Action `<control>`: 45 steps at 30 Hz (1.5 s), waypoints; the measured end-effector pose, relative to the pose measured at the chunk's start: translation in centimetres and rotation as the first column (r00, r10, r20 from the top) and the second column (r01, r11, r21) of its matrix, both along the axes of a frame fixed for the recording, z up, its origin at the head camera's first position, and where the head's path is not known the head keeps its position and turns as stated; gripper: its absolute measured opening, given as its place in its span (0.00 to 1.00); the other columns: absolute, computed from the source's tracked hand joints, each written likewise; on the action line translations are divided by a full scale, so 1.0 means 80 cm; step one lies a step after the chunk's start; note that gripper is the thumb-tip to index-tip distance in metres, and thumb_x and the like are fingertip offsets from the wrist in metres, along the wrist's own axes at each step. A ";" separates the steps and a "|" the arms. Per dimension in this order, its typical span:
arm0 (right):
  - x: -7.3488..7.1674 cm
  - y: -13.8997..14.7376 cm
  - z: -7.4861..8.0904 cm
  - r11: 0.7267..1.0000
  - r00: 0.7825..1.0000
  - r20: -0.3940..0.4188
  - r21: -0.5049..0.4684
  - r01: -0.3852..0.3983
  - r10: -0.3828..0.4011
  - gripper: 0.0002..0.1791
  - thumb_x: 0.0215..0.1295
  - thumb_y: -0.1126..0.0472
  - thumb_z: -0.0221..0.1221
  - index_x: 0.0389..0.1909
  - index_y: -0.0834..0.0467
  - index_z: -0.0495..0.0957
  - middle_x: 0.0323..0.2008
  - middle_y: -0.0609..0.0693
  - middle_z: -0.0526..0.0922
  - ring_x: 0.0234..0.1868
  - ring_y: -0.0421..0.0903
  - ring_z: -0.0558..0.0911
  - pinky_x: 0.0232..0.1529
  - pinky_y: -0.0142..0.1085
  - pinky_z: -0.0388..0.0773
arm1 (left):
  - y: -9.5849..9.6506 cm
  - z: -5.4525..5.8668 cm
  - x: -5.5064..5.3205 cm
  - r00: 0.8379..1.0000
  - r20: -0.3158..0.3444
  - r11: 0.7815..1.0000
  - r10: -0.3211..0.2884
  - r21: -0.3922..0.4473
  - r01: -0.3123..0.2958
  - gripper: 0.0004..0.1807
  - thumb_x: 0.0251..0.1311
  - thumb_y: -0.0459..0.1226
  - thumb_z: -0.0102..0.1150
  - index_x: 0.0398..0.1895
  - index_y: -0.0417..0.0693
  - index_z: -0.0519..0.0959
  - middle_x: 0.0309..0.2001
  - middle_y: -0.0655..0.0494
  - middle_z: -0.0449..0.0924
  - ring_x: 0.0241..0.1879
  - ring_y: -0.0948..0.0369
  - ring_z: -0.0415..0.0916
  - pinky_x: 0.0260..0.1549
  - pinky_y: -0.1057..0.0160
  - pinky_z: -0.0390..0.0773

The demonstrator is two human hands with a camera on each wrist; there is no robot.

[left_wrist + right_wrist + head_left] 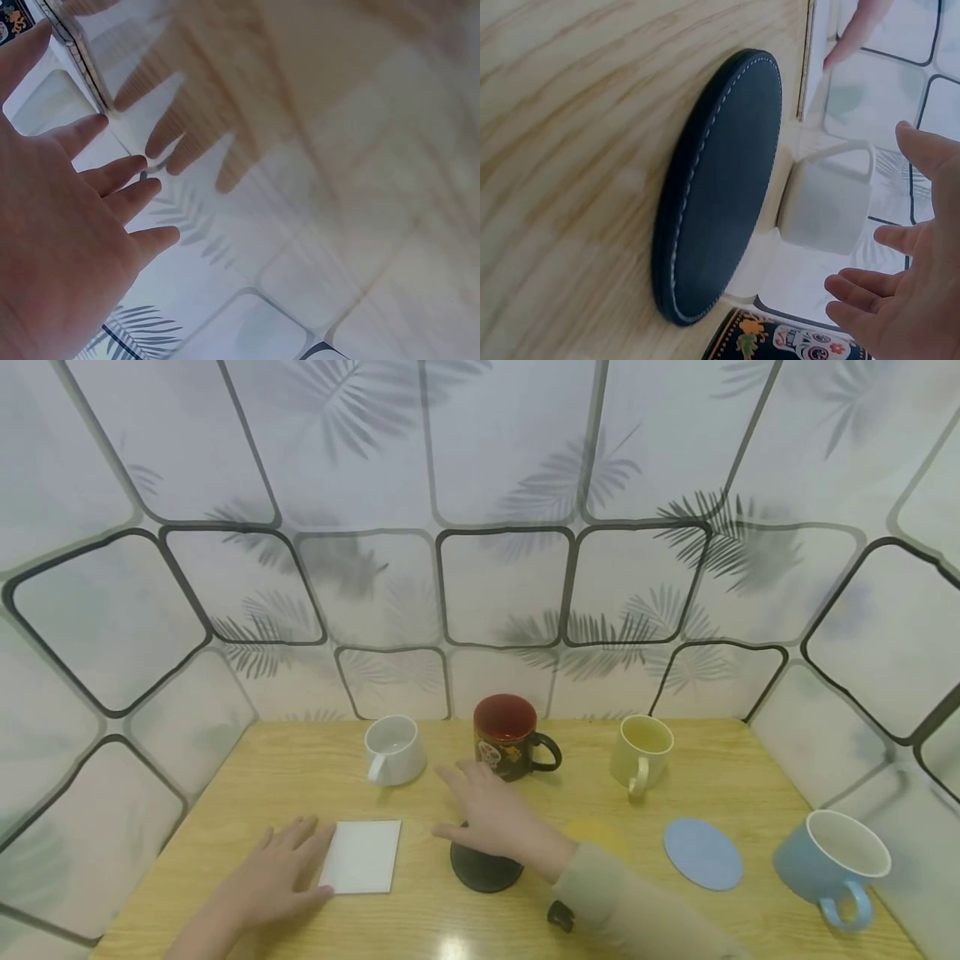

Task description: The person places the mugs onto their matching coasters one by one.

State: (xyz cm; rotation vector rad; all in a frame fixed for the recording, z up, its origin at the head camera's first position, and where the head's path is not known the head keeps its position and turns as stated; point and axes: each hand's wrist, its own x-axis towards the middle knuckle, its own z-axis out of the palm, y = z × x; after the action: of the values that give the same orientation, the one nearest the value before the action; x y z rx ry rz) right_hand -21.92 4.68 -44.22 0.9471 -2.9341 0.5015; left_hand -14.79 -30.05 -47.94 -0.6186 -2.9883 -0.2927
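A white square coaster point(363, 857) lies flat on the wooden table. My left hand point(273, 877) is at its left edge, fingers spread and thumb near the lower left corner, gripping nothing. My right hand point(491, 814) hovers over a round black coaster point(486, 870), fingers extended and empty. Light stitching rings that black coaster point(720, 195) in the right wrist view, where the hand point(911, 277) is apart from it. Just beyond my right fingertips stands a black mug point(517, 760) with a red inside and a skull pattern; the fingers overlap its base in the head view.
At the back left stands a white cup point(395, 752), at the back right a yellow mug point(641, 752). A blue round coaster point(702, 853) lies near a blue mug point(828, 860) at the right edge. My forearm partly covers a yellow coaster point(596, 835). Patterned walls surround the table.
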 end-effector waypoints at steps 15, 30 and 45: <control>-0.010 -0.037 -0.005 0.999 0.999 0.037 -0.050 0.012 -0.010 0.39 0.72 0.38 0.64 0.76 0.54 0.71 0.68 0.56 0.79 0.69 0.52 0.78 0.68 0.47 0.82 | 0.012 0.003 0.001 0.999 0.049 1.000 0.000 -0.012 0.000 0.48 0.55 0.54 0.73 0.72 0.32 0.72 0.72 0.27 0.71 0.72 0.29 0.69 0.68 0.20 0.63; -0.019 -0.069 -0.021 0.972 1.000 0.004 -0.236 -0.012 0.013 0.26 0.73 0.48 0.66 0.66 0.55 0.80 0.63 0.52 0.85 0.65 0.54 0.82 0.67 0.49 0.81 | 0.015 0.003 0.000 0.996 0.090 1.000 -0.010 -0.005 0.011 0.47 0.56 0.50 0.74 0.72 0.29 0.71 0.72 0.26 0.70 0.71 0.30 0.70 0.69 0.30 0.72; -0.027 -0.083 -0.037 0.935 0.994 0.105 -0.355 0.004 0.035 0.24 0.72 0.52 0.66 0.64 0.58 0.80 0.62 0.53 0.86 0.66 0.52 0.82 0.70 0.46 0.80 | 0.016 0.002 0.002 0.998 0.061 1.000 -0.005 -0.002 0.005 0.46 0.54 0.49 0.75 0.72 0.29 0.72 0.71 0.27 0.71 0.70 0.31 0.72 0.69 0.33 0.74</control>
State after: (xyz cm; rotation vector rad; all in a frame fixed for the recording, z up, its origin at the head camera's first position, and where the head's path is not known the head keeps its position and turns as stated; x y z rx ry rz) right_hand -24.12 -1.96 -47.15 0.9198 -2.7827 1.0723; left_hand -14.64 -28.74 -47.79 -0.6287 -3.0459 -0.3144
